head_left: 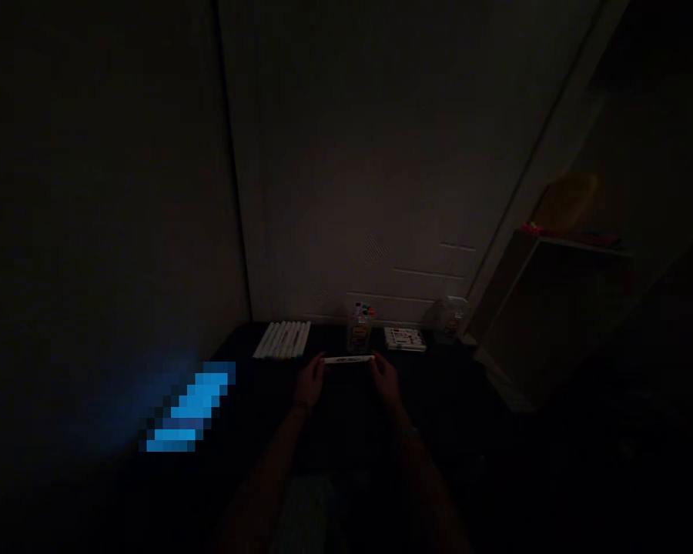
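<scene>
A white marker (348, 359) with dark print lies level between my two hands, above the dark table. My left hand (310, 381) pinches its left end, and my right hand (385, 378) has the fingers closed on its right end. Just behind it stands a clear container (359, 327) holding several markers with coloured ends. To the left, several white markers (282, 340) lie side by side in a row. On the right is a stack of white markers (405, 339), placed crosswise. The scene is very dim, so the print cannot be read.
Another clear container (451, 317) stands at the table's back right, by the wall (335, 192). A bright blue pixelated screen (190, 412) glows at the left. On the right is a shelf unit (505, 288) with a yellowish object (569, 200) on top.
</scene>
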The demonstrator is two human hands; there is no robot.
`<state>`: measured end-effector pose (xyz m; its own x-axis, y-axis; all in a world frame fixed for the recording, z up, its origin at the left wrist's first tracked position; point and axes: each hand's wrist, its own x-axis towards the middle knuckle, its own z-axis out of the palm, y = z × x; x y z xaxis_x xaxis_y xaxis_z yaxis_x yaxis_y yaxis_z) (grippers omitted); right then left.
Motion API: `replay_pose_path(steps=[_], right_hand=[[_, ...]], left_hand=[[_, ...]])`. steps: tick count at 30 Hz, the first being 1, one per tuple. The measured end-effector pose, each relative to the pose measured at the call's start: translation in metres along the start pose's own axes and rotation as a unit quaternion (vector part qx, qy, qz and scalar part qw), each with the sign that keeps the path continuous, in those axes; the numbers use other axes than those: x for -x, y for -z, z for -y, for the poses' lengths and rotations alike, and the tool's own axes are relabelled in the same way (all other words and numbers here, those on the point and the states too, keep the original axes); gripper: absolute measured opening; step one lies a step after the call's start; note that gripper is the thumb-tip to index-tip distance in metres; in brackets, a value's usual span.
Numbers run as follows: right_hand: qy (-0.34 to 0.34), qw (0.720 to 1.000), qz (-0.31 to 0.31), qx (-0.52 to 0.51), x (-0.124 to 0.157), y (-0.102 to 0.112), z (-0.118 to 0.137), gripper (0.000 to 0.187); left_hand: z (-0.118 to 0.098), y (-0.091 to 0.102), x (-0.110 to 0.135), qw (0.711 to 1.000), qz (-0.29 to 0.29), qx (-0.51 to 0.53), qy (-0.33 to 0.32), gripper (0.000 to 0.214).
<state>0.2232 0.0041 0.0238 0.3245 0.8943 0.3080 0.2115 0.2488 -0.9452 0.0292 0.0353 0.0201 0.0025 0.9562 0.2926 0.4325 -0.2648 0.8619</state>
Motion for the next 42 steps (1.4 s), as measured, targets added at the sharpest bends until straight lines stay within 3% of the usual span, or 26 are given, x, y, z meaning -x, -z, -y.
replay_pose_path(steps=[19, 34, 42], right_hand=[[-0.001, 1.000, 0.014, -0.027, 0.002, 0.000, -0.001, 0.040], [-0.011, 1.000, -0.001, -0.006, 0.000, -0.001, -0.003, 0.038], [-0.007, 1.000, 0.004, -0.005, 0.001, 0.000, 0.000, 0.039]], left_hand=[[0.000, -0.002, 0.000, 0.999, -0.003, 0.035, 0.030, 0.050], [0.011, -0.006, -0.003, 0.999, 0.007, 0.032, 0.000, 0.054], [0.006, -0.003, -0.002, 1.000, -0.004, 0.012, -0.003, 0.049]])
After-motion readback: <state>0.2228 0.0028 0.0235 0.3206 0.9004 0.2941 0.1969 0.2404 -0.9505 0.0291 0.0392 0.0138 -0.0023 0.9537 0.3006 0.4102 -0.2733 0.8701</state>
